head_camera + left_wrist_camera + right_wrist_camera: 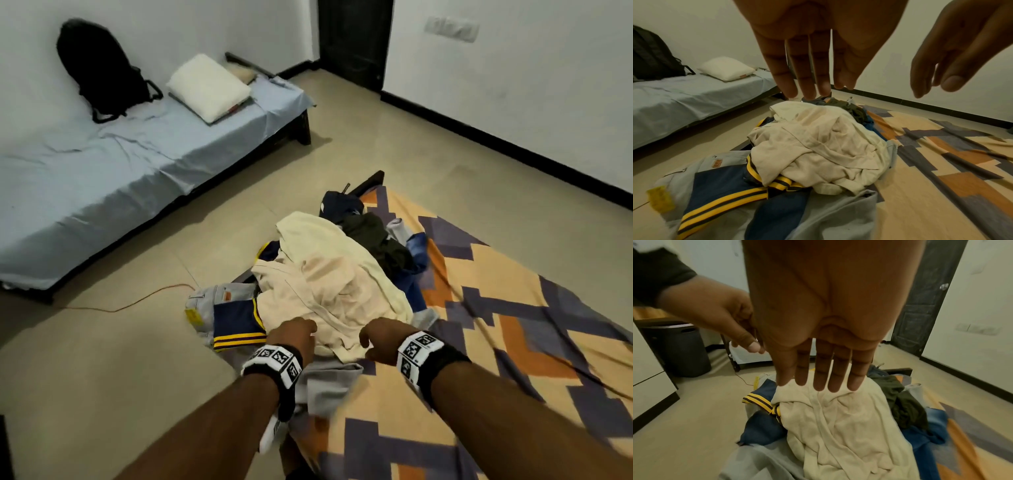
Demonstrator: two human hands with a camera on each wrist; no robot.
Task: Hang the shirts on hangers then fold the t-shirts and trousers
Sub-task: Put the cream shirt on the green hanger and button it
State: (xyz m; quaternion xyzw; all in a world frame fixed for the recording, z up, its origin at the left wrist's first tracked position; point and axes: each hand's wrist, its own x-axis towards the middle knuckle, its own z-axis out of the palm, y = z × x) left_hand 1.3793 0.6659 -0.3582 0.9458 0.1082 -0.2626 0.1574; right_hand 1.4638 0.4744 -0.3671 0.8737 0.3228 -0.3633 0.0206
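Note:
A heap of clothes lies on the patterned orange and purple sheet [513, 308]. On top is a crumpled cream garment [329, 284]. A navy piece with yellow stripes [236, 325] and light grey jeans [205, 301] spread out at its left, and a dark green garment [373, 236] and blue cloth lie behind it. My left hand [296, 334] and right hand [378, 337] hover side by side over the cream garment's near edge. In the wrist views the left fingers [812, 73] and right fingers [824, 374] are straight and spread, holding nothing.
A low bed with a pale blue sheet [120, 171], a white pillow [209, 87] and a black backpack [99, 68] stands at the left. An orange cable [137, 303] runs over the tiled floor. A dark door [356, 41] is ahead, and a black bin [686, 350] stands by a cabinet.

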